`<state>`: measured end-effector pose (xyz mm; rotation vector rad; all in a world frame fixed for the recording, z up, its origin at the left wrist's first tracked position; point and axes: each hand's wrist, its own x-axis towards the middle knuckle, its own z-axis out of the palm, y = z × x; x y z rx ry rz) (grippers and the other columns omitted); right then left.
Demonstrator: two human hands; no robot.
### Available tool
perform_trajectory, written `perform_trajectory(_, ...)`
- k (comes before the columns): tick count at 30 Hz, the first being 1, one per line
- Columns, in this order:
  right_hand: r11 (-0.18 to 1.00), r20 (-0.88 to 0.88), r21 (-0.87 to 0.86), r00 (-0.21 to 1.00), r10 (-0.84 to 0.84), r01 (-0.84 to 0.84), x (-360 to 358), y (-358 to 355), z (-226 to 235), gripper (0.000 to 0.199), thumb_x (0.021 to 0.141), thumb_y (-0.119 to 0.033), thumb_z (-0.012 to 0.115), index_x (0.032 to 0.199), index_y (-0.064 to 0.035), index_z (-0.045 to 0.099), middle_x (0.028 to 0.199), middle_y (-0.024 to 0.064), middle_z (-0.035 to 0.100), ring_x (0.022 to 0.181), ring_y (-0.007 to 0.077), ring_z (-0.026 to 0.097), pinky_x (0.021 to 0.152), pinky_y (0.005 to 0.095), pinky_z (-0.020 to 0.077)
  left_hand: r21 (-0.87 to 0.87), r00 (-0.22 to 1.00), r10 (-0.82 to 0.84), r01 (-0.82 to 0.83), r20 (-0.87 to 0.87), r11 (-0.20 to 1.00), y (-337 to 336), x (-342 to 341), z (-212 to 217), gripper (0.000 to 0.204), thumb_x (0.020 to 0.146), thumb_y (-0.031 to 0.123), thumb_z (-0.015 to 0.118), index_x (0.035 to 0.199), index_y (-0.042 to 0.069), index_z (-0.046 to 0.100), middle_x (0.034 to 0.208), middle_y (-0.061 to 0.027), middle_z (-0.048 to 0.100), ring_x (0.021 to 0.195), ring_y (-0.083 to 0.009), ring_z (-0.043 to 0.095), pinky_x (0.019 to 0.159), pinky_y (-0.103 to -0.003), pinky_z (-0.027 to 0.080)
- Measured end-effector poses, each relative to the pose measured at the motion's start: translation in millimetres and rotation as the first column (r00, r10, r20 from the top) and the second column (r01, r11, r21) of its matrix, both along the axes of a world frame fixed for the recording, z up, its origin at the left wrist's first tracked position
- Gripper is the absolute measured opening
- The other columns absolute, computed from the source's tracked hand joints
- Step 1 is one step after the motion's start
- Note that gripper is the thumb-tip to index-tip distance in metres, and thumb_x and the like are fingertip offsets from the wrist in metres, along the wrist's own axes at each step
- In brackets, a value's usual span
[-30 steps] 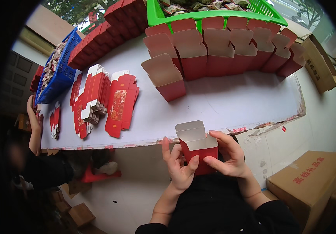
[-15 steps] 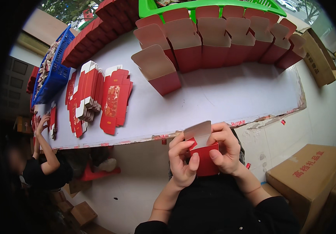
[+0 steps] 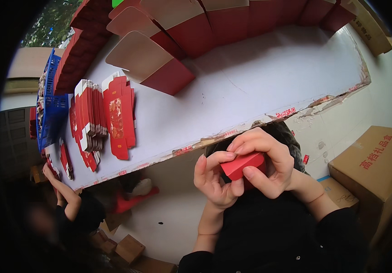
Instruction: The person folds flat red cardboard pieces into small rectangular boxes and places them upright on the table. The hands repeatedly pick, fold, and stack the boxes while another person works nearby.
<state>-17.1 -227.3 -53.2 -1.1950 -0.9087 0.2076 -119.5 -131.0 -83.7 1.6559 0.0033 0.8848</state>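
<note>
In front of my body, beyond the table's near edge, I hold a small red paperboard box [image 3: 242, 165] between both hands. Its lid flap is folded down, so the pale inside no longer shows. My left hand [image 3: 217, 181] pinches the box's left side with thumb and fingertips. Around the right side curls my right hand [image 3: 271, 161], its thumb on the front and its fingers along the top. On the table [image 3: 232, 95], the closest of several open-topped red boxes [image 3: 171, 77] stands with its pale flap raised. Flat red box blanks [image 3: 119, 116] lie stacked to the left.
A blue basket [image 3: 52, 116] and dark red stacked boxes [image 3: 82, 50] line the far left. Another person's hand [image 3: 49, 172] is at the table's left end. Brown cartons [image 3: 371, 175] stand on the floor to the right. The table's near edge is ragged.
The lid flap, upright before, is now folded down over the box. My right fingers have come over its top. The view has turned and shifted, so the table appears tilted.
</note>
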Motion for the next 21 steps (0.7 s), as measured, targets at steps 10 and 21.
perform_trajectory(10, 0.994, -0.094, 0.009, 0.990, 0.108, -0.108, 2, 1, -2, 0.018, 0.081, -0.001, 0.055, 0.099, -0.0016, 0.054, 0.104, 0.0183, 0.056, 0.088, 0.0205, 0.057, 0.077, 0.0309, 0.0475, 0.102, 0.998, 0.055, -0.054, -0.007, 0.993, 2, -1, 0, 0.066, 0.085, 0.021, 0.066, 0.135, 0.007, 0.024, 0.109, -0.0179, 0.054, 0.093, -0.0246, 0.060, 0.080, -0.036, 0.052)
perform_trajectory(21, 0.965, 0.176, -0.163, 0.957, 0.232, -0.204, 27, -8, 15, 0.027, 0.063, -0.008, 0.068, 0.086, -0.0050, 0.055, 0.100, 0.0188, 0.061, 0.083, 0.0277, 0.059, 0.070, 0.0331, 0.0465, 0.244, 0.992, 0.120, -0.108, -0.035, 0.964, 8, 1, 9, 0.024, 0.085, 0.018, 0.065, 0.103, 0.008, 0.053, 0.111, -0.0141, 0.046, 0.084, -0.0200, 0.058, 0.069, -0.031, 0.053)
